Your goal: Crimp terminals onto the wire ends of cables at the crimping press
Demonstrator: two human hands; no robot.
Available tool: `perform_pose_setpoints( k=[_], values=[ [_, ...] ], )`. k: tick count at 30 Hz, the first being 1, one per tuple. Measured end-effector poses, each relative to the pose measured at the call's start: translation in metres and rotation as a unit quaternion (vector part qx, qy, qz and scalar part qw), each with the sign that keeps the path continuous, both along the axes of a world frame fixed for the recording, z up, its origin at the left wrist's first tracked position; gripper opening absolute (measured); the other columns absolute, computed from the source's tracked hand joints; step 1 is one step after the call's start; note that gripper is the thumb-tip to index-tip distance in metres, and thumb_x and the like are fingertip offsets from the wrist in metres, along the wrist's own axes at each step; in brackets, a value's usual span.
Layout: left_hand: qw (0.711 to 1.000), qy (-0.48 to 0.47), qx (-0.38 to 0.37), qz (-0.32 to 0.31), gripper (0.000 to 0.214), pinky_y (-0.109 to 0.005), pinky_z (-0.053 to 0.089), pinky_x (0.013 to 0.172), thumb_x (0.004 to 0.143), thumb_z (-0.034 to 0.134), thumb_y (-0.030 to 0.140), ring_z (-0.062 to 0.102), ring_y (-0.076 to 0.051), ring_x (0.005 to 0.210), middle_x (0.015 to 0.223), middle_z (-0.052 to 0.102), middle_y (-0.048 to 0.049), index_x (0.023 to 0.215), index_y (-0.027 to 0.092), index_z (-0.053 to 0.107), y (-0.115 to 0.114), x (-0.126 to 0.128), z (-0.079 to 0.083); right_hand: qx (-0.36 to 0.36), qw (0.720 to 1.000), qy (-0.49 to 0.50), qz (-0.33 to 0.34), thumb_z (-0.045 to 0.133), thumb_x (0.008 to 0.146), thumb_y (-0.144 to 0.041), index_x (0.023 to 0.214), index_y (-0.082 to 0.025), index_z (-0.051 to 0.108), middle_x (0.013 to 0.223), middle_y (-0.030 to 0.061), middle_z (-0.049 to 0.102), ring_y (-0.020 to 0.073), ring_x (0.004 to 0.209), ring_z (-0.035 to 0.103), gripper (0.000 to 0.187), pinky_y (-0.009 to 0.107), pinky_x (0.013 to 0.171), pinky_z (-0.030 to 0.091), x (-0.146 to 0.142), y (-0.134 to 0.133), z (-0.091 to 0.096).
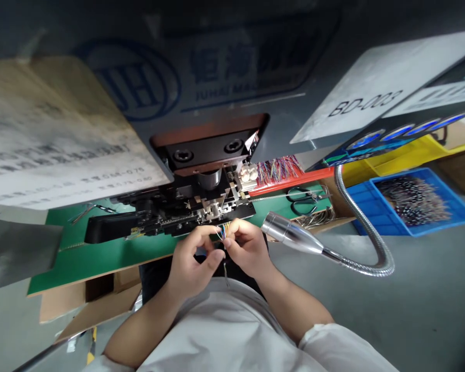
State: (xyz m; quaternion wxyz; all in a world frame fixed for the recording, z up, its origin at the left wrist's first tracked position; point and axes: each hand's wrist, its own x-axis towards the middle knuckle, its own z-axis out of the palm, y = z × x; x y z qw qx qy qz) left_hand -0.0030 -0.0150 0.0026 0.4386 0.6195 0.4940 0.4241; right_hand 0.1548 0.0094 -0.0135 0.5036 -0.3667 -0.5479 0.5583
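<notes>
A small bundle of thin coloured wires (225, 229), with white, blue, yellow and orange strands, stands just in front of the machine's crimping head (216, 207). My right hand (251, 249) is closed, its thumb and index finger pinching the bundle. My left hand (194, 261) is close on the other side, index fingertip at the white strand, thumb apart from the index finger. A grey cable end (225, 271) hangs below the hands. The wires' tips are too small to make out.
A flexible metal lamp (292, 235) reaches in beside my right hand. On the green table (112, 263) lie scissors (304, 200) and a red tray (294, 179) of coloured wires. A blue bin (413, 201) of cables stands right. The machine body (232, 67) overhangs in front.
</notes>
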Motion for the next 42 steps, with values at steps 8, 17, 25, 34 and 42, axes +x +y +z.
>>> perform_pose_setpoints(
  k=[8, 17, 25, 34, 42],
  values=[
    [0.997, -0.006, -0.045, 0.057, 0.017, -0.019, 0.039, 0.053, 0.090, 0.063, 0.031, 0.049, -0.009, 0.056, 0.062, 0.056, 0.0030, 0.080, 0.018, 0.064, 0.002, 0.005, 0.018, -0.005, 0.999, -0.032, 0.024, 0.069, 0.083, -0.025, 0.068, -0.020, 0.047, 0.057, -0.0067, 0.041, 0.0089, 0.052, 0.034, 0.028, 0.022, 0.050, 0.030, -0.003, -0.011, 0.004],
    [0.995, -0.044, -0.044, 0.075, 0.015, -0.021, 0.044, 0.059, 0.088, 0.068, 0.032, 0.058, -0.013, 0.066, 0.071, 0.066, -0.0004, 0.082, 0.019, 0.069, -0.001, 0.005, 0.017, 0.004, 1.000, -0.019, 0.002, 0.063, 0.089, -0.032, 0.068, -0.021, 0.044, 0.056, -0.0056, 0.040, 0.0100, 0.052, 0.035, 0.031, 0.022, 0.049, 0.031, -0.005, -0.012, 0.006],
    [0.996, -0.044, -0.042, 0.071, 0.017, -0.022, 0.044, 0.058, 0.088, 0.066, 0.031, 0.056, -0.012, 0.065, 0.070, 0.063, -0.0004, 0.078, 0.018, 0.067, 0.000, 0.006, 0.018, 0.011, 0.999, -0.032, -0.002, 0.066, 0.086, -0.027, 0.069, -0.021, 0.046, 0.057, -0.0057, 0.041, 0.0101, 0.053, 0.035, 0.027, 0.022, 0.049, 0.031, -0.005, -0.014, 0.004],
    [0.991, -0.087, -0.091, 0.050, 0.016, -0.021, 0.040, 0.054, 0.085, 0.065, 0.031, 0.049, -0.011, 0.059, 0.065, 0.055, 0.0015, 0.076, 0.018, 0.064, 0.006, 0.006, 0.017, 0.004, 1.000, -0.028, -0.003, 0.063, 0.090, -0.034, 0.070, -0.021, 0.046, 0.057, -0.0054, 0.040, 0.0107, 0.053, 0.035, 0.029, 0.023, 0.049, 0.031, -0.006, -0.016, 0.000],
    [0.972, -0.200, -0.112, 0.050, 0.014, -0.022, 0.037, 0.055, 0.082, 0.066, 0.028, 0.045, -0.010, 0.059, 0.063, 0.051, 0.0032, 0.073, 0.018, 0.062, 0.007, 0.012, 0.013, -0.001, 1.000, 0.002, -0.027, 0.062, 0.091, -0.043, 0.070, -0.021, 0.044, 0.059, -0.0045, 0.042, 0.0115, 0.054, 0.038, 0.035, 0.025, 0.052, 0.034, -0.014, -0.020, -0.006]
  ],
)
